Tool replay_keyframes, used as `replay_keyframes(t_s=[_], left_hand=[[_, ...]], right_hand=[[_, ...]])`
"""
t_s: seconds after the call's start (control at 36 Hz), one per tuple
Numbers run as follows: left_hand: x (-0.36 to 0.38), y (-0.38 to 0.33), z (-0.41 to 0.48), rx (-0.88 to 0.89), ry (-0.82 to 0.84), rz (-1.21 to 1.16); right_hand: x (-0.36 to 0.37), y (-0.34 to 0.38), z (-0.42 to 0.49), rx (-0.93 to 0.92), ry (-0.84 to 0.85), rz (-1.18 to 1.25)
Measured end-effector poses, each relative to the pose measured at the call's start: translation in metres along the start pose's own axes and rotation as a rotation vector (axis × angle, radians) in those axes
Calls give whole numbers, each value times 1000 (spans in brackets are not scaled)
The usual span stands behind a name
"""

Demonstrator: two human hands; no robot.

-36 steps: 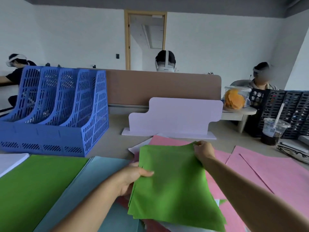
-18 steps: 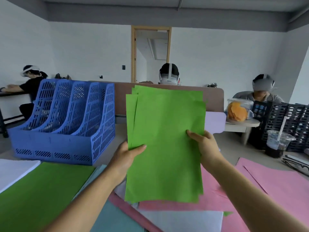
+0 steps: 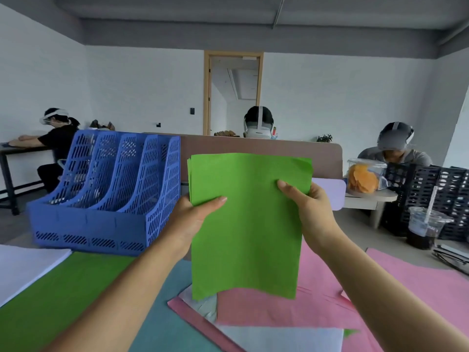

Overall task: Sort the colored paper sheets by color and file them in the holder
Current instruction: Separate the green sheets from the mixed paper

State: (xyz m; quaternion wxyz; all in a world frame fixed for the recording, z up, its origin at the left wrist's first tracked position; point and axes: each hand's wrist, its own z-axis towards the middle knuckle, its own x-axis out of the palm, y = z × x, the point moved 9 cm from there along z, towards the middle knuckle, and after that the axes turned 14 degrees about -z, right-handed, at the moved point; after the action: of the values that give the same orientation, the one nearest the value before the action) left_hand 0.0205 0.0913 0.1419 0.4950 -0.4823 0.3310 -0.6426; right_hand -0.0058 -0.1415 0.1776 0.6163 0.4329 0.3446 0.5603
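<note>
Both hands hold a stack of green sheets (image 3: pixel 246 224) upright above the desk. The left hand (image 3: pixel 193 219) pinches its left edge, the right hand (image 3: pixel 308 207) its right edge. The blue holder (image 3: pixel 106 194) stands to the left.

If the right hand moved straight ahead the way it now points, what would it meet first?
Probably the pale lilac board standing beyond the right hand, which grips the green sheets; depth is hard to judge.

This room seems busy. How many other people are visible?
3: a person on the left at a desk, a person in the middle behind the partition, a person on the right. More may be hidden.
</note>
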Motion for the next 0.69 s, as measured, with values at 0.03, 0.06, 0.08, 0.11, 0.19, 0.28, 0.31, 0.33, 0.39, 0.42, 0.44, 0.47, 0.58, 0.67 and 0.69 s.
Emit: replay_keyframes(t_s=[0.03,0.06,0.08,0.11,0.19,0.28,0.31,0.33,0.39,0.42,0.44,0.47,0.58,0.67,0.69], left_hand=[[-1,-2,2,9,-8,-4],[-2,-3,3,15,-7,-16],[-1,-4,1,28,3,-19],[-2,-1,0,26,0,-10],[-11,27,-8,-52,-35,42],[-14,62,-22,-123,-3,113],[-14,71,-27,-133,10,146],[-17,78,-30,-142,10,173],[-21,84,-33,-134,1,227],[-21,80,-34,-107,2,252],[-24,75,-34,-90,-18,276],[-27,67,-33,-63,-31,293],[-56,21,-25,-24,-152,412],[-88,-8,-21,6,-188,441],[-105,-15,-18,15,-208,453]], right_hand=[[-1,2,1,-12,-8,-7],[-2,4,1,-23,-13,-15],[-3,4,1,-34,-14,-24],[-4,1,0,-34,-17,-32],[-7,-26,-7,28,-26,-60],[-7,-67,-19,146,-2,-111],[-7,-79,-22,179,13,-137],[-5,-87,-26,205,29,-168],[-2,-97,-28,225,46,-219],[0,-96,-27,221,42,-228],[4,-92,-26,209,33,-226],[8,-88,-23,197,20,-218],[37,-66,-15,155,-32,-167],[72,-55,-11,117,-37,-99],[85,-53,-11,97,-38,-85]])
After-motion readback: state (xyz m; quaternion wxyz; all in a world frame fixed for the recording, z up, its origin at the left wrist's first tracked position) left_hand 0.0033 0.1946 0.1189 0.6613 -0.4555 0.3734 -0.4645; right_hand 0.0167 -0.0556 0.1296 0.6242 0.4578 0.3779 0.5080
